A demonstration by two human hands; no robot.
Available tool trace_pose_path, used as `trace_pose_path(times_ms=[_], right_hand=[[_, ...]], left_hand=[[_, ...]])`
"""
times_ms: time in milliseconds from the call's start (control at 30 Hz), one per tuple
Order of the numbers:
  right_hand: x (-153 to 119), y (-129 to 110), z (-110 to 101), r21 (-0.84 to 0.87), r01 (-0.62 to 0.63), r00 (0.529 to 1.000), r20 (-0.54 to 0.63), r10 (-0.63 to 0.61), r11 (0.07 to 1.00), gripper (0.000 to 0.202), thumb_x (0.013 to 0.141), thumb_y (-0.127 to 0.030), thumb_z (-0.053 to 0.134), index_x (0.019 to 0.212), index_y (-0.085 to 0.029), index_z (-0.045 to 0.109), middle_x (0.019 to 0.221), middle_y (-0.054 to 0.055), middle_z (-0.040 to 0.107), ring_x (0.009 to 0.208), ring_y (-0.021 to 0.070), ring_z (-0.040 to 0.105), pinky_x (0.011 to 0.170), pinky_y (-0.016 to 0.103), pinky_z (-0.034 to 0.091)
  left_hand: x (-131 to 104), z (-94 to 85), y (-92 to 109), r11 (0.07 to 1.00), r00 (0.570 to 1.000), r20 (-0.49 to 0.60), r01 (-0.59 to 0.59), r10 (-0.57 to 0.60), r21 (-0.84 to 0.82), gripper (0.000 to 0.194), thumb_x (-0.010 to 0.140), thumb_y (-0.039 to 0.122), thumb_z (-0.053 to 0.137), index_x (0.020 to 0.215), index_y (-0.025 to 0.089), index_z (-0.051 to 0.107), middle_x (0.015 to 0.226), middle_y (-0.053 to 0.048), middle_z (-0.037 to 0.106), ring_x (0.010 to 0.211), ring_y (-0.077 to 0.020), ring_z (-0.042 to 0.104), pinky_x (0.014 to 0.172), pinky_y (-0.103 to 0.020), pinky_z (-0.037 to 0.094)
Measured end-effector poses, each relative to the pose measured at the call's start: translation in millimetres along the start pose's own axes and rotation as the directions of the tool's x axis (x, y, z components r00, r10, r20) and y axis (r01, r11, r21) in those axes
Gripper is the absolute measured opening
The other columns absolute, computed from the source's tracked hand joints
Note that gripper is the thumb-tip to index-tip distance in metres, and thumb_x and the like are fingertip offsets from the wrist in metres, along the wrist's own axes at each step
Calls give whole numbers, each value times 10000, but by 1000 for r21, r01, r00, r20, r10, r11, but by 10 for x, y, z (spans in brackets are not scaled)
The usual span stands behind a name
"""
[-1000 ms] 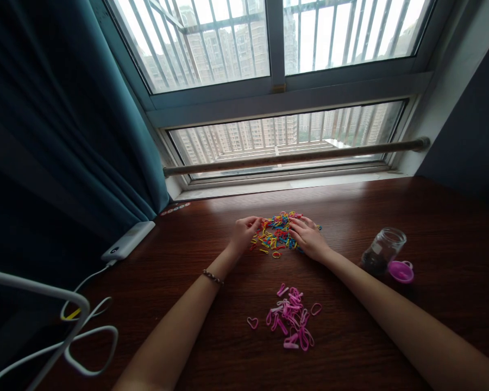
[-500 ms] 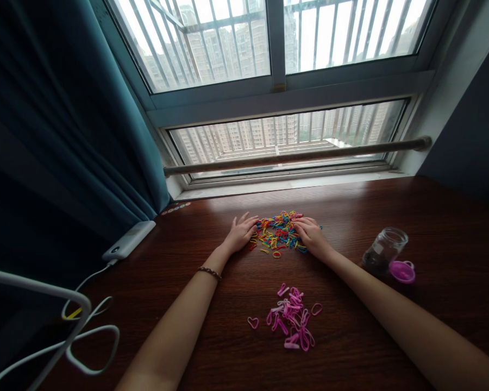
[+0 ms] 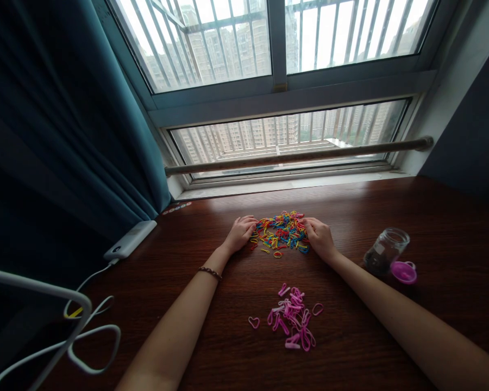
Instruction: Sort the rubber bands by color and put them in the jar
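Note:
A pile of small red, yellow, blue and pink bands [image 3: 283, 231] lies on the dark wooden table. At its left edge rests my left hand [image 3: 241, 232], its fingers extended close together and nothing visibly held. My right hand [image 3: 320, 237] is at the pile's right edge, with thumb and fingers pinched together; whatever lies between the fingertips is too small to make out. Nearer to me is a separate heap of pink bands [image 3: 293, 315], with a heart-shaped pink band [image 3: 254, 322] to its left.
Right of my right forearm, a clear jar [image 3: 387, 250] with dark contents stands by a pink lid [image 3: 403, 272]. A white power bank [image 3: 130, 239] and white cable [image 3: 92, 328] are at the left, below a blue curtain [image 3: 118, 125]. A metal rail [image 3: 301, 157] crosses the window.
My right hand has drawn slightly right, off the pile's edge, and its fingers have closed into a pinch. The left hand's fingers have come closer together.

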State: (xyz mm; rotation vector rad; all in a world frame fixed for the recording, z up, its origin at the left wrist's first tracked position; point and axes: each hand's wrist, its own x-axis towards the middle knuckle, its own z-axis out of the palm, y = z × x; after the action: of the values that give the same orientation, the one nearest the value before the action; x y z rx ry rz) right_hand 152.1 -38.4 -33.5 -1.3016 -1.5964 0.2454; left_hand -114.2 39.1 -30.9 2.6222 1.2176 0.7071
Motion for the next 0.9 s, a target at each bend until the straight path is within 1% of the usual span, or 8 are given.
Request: trace_pose_path(times_ms=[167,333,400,500,567,700,900], right_hand=[[-19,-45,-19,37,9,999,-45,-7,999,339,874,-301,358,802,-164,659,853,79,642,797,177,583,740,267,414],[-30,-75,-25,47,18,999,-46,-16,999,321,868,-296,379,779,-165,657,814,69,639,762,171,581,711,261,412],[-26,-78,-25,42,18,999,-46,-16,999,327,868,-298,377,762,-167,656,800,66,639,747,171,580,697,260,411],[-22,-78,-23,39,18,999,-45,-16,999,332,869,-302,374,754,-168,655,791,64,640,735,171,580,687,259,409],[-23,-80,-23,43,15,999,-42,-13,999,334,869,-305,373,755,-167,655,786,63,640,732,171,580,687,258,408],[-30,-89,-28,49,7,999,-40,-5,999,344,871,-319,368,763,-166,656,784,64,640,736,172,580,694,259,407],[-32,-120,-44,48,-3,999,-34,4,999,371,874,-349,350,768,-170,657,795,67,644,738,176,578,704,268,406]], left_hand=[[0,11,4,997,993,-98,-63,59,-35,319,870,289,355,1006,177,620,1049,-73,602,1034,-197,503,941,-378,362],[-10,20,29,997,985,-170,-51,40,-62,304,869,274,363,970,146,620,988,-91,605,949,-186,536,873,-336,426],[-6,28,28,997,985,-165,-61,53,-48,284,864,271,378,935,151,625,966,-85,616,943,-187,540,880,-340,424],[3,44,20,995,988,-119,-99,97,-10,268,859,264,392,884,160,638,959,-72,628,957,-188,539,915,-353,401],[5,50,18,995,989,-102,-102,103,14,274,859,263,390,867,162,644,966,-69,626,959,-190,538,913,-358,400],[-3,31,36,997,990,-123,-71,71,6,286,860,263,380,885,163,647,966,-68,616,932,-186,542,878,-348,420],[-26,-17,84,994,989,-150,-33,17,-100,314,863,271,360,877,160,653,958,-73,598,906,-174,548,841,-308,440]])
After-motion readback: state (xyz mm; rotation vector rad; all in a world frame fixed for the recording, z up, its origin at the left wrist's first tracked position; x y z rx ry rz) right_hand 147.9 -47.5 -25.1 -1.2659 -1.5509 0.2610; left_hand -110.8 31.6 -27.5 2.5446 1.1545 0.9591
